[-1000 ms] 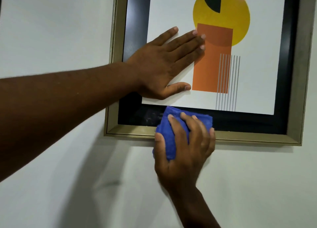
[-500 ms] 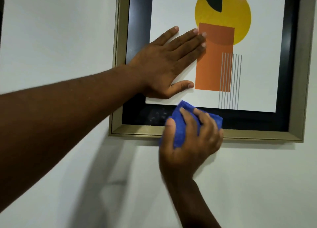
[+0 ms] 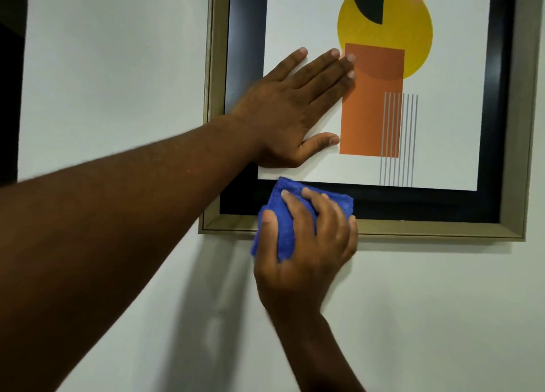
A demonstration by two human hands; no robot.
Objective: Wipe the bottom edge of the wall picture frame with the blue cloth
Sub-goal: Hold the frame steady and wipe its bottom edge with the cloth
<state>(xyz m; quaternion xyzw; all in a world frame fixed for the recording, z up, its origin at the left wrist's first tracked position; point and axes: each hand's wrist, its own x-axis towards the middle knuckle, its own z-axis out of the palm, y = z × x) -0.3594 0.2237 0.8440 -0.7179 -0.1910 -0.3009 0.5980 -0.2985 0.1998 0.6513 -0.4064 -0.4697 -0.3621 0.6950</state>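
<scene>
The wall picture frame (image 3: pixel 413 229) is hanging on a pale wall (image 3: pixel 103 67), filling the upper right of the head view. Its outer moulding is showing a dull gold or brass tone with a stepped profile, and inside that a wide black band is running around a white print. The print is carrying a yellow circle with a dark wedge at its top, an orange rectangle overlapping the circle's lower part, a row of thin grey vertical lines, and a small pale orange star near the upper right of the circle. The frame's top is lying out of view.

The left hand (image 3: pixel 292 111) is lying flat and wide open on the print, fingers together and pointing right, fingertips reaching the orange rectangle, thumb stretching out below.

The right hand (image 3: pixel 303 244) is coming up from below and gripping the blue cloth (image 3: pixel 283 214), which is bunched and fluffy, a strong royal blue. The fingers are curling over the cloth's front and the thumb is pressing on its left side. The cloth is lying against the frame's bottom edge near the lower left corner, covering the gold moulding there, reaching up over the black band to the print's lower border and hanging a little below the frame onto the wall.
</scene>
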